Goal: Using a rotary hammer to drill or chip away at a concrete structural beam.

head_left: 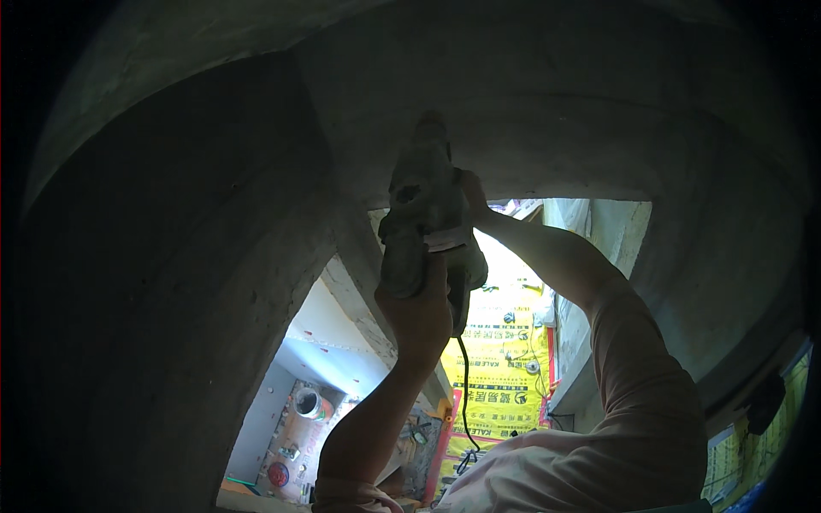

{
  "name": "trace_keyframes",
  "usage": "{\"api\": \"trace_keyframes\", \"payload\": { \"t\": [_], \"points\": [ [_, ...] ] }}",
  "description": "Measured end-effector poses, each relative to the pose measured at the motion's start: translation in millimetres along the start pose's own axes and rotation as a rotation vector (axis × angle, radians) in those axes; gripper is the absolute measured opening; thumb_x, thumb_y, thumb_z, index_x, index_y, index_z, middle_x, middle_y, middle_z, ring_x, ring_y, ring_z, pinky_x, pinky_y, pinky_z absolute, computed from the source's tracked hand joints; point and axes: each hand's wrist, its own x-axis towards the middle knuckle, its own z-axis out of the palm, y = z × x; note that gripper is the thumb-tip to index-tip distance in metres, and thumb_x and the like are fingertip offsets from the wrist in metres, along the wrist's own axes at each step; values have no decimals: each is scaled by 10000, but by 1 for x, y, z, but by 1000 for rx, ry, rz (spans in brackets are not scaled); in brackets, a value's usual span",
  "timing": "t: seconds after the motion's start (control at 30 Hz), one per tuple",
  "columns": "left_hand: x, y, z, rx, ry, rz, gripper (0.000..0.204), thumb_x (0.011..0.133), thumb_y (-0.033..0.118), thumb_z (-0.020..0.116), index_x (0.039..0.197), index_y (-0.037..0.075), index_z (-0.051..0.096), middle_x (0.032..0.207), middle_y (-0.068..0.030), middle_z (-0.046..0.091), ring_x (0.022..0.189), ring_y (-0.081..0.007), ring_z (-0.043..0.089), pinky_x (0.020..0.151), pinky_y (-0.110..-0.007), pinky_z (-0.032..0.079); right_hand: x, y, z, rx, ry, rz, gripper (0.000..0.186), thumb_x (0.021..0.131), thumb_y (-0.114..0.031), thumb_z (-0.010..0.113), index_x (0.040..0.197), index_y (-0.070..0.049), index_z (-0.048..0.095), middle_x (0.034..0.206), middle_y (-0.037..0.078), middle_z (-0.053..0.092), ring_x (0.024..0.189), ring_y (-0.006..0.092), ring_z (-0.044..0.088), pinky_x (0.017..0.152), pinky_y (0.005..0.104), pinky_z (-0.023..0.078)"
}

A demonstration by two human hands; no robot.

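Note:
A dark corded power drill [426, 184], probably a rotary hammer, is raised in front of me, its nose pointing up at the shadowed grey concrete surface [547, 111]. Whether the tip touches the concrete is too dark to tell. My left hand [419, 299] is closed around the rear grip at the lower end of the tool. Higher up, my right hand [472, 195] grips the drill's right side near the front; its fingers are partly hidden behind the body. A black power cord [466, 393] hangs down from the drill's base.
Below, yellow printed sheeting [500, 368] covers the floor. A pale cylindrical container [310, 403] and scattered items stand at the lower left. Concrete edges [363, 299] frame the openings around my arms, and a dark curved wall [171, 256] rises at the left.

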Motion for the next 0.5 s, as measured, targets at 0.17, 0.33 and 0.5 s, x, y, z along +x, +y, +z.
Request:
{"api": "trace_keyframes", "payload": {
  "t": [0.17, 0.33, 0.5],
  "points": [
    [12, -5, 6, 61, 47, 14, 237, 856, 153, 742, 958, -47, 668, 802, -84, 692, 712, -135, 672, 619, -279, 503, 12, -9, 8, -2, 30, -24, 365, 787, -356, 662, 988, -54, 701, 970, 237, 687, 963, 407, 660, 794, 516, 540],
    [23, -17, 5, 69, 16, 64, 293, 868, 137, 725, 1074, -58, 652, 928, -122, 703, 819, -187, 697, 689, -306, 530, 23, -2, 14, 65, 20, 21, 386, 787, -392, 669, 983, -61, 704, 978, 224, 693, 975, 405, 656, 805, 514, 541],
    [22, -11, 9, 74, -15, 19, 312, 869, 129, 720, 1106, -59, 642, 979, -123, 697, 821, -187, 693, 715, -311, 550, 29, 16, 16, 146, 46, 146, 402, 785, -403, 676, 992, -60, 706, 979, 221, 695, 983, 401, 654, 810, 499, 543]
  ]
}}
